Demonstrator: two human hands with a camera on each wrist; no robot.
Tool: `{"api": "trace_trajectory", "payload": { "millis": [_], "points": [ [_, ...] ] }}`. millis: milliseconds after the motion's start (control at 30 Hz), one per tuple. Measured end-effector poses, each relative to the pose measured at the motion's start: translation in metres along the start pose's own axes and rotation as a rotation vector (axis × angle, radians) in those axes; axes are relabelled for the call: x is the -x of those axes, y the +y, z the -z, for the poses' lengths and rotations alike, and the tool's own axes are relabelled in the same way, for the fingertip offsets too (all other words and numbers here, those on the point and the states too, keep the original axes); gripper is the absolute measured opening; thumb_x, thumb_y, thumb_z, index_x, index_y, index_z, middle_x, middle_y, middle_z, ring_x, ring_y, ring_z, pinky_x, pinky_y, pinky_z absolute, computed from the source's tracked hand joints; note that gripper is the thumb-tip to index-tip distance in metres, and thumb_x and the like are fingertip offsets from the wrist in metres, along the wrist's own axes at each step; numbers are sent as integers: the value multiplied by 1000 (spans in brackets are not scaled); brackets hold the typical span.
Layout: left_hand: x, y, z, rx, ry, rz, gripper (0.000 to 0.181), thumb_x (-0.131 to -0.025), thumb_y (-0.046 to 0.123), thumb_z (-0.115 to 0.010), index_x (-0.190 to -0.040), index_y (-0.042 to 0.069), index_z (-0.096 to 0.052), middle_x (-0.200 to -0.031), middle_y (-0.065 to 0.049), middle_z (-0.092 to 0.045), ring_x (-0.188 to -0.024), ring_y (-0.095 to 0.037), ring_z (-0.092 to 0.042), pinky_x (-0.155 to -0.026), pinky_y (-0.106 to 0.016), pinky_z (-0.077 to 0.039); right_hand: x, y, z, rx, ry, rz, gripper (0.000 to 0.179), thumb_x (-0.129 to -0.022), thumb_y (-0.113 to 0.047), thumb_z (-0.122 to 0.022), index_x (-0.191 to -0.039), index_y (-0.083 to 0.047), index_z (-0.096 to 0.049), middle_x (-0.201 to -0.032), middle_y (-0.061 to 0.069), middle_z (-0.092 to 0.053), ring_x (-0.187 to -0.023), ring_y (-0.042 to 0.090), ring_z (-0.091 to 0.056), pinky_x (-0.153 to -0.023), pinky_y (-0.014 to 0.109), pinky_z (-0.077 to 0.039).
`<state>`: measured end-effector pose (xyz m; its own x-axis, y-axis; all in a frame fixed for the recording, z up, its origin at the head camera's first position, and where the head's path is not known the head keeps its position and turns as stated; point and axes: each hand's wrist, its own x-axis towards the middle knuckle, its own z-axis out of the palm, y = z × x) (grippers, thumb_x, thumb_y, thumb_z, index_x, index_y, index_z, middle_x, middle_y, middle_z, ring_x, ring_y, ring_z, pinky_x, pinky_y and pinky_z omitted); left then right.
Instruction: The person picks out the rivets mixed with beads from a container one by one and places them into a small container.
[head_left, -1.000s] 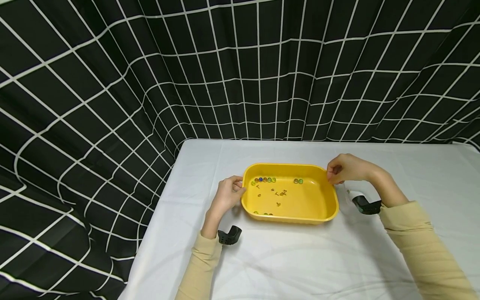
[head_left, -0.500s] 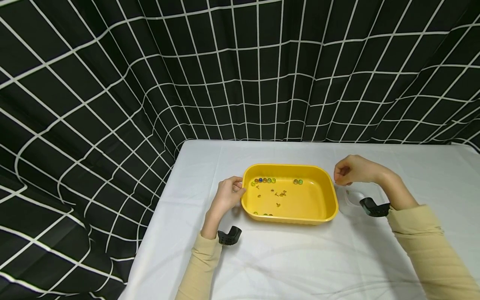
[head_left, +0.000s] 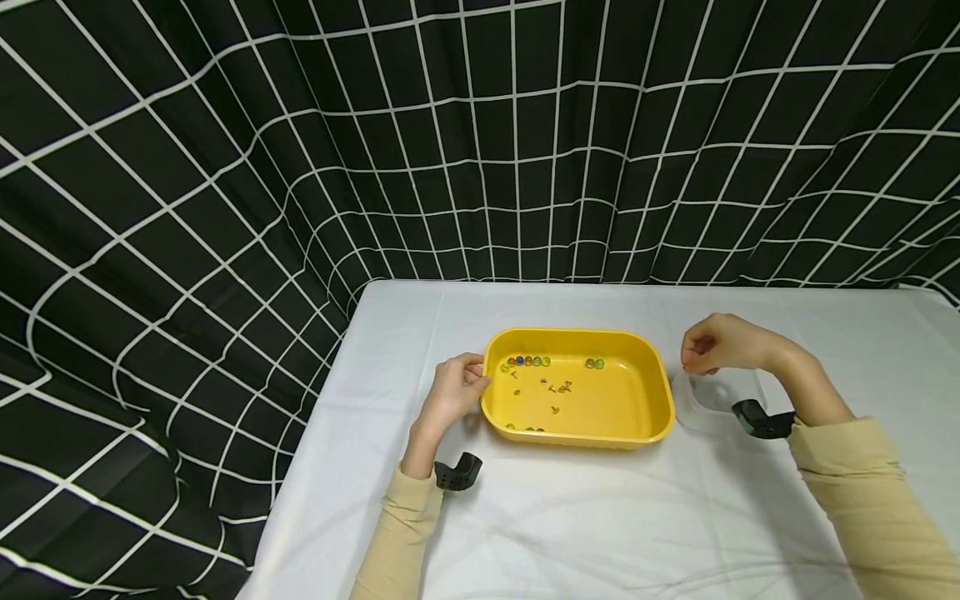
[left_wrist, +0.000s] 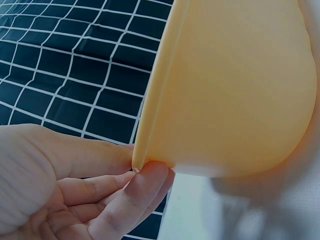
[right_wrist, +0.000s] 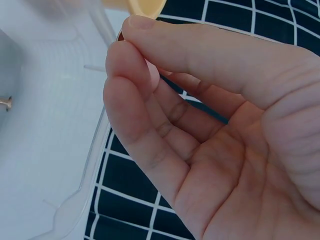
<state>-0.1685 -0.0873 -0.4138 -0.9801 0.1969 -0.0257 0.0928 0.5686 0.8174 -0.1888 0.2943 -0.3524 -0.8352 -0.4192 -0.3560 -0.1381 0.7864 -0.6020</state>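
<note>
My left hand [head_left: 452,390] grips the left rim of a yellow plastic tray [head_left: 618,408], thumb on one side and fingers on the other, as the left wrist view shows. My right hand [head_left: 726,343] is above a clear plastic container [head_left: 697,419] just right of the tray. Thumb and forefinger pinch a small brass-coloured thumbtack [right_wrist: 120,36], mostly hidden by the fingertips. Inside the tray lie several brass thumbtacks [head_left: 562,388] near the middle and several glass marbles [head_left: 528,361], mostly along the back wall. One thumbtack [right_wrist: 6,103] shows in the clear container.
A white cloth [head_left: 570,517] covers the table. Behind it and on the left hangs a black curtain [head_left: 525,167] with a white grid. Each wrist wears a black camera mount; the right one [head_left: 761,419] overlaps the clear container.
My right hand has moved right from the tray's right rim to above the clear container, still pinching. The left hand has stayed at the tray's left rim.
</note>
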Motion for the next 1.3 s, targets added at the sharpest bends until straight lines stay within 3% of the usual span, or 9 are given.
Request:
{"api": "trace_trajectory", "payload": {
  "millis": [1300],
  "points": [
    [1,0,1,7,-6,6,33,-86,2,-62,-117,-8,-57,-93,-13,-61,-80,-21,-63,-67,-26,-52,17,21,-3,-42,0,-32,8,-82,-7,-67,-81,-1,-61,-71,3,-56,-65,15,-50,-59,25,-49]
  ]
}}
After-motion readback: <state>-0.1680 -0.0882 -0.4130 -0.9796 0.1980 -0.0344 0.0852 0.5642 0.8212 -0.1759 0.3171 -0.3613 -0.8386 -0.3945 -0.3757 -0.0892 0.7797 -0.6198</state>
